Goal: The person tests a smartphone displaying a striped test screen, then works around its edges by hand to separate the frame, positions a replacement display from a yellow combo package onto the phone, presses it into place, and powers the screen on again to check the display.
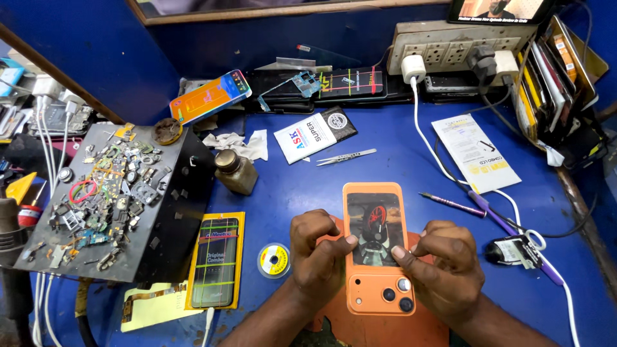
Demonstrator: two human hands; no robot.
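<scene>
An orange phone back cover with a picture panel and camera lenses lies face up on an orange mat on the blue table. My left hand grips its left edge, thumb tip on the picture panel. My right hand holds the right edge, with a fingertip pressing the panel's lower right corner. Both hands are wrapped around the cover.
A black box topped with small scrap parts stands at left. Nearby lie a brown bottle, tweezers, a solder spool, a yellow screen package, a purple tool, white charging cable and a power strip.
</scene>
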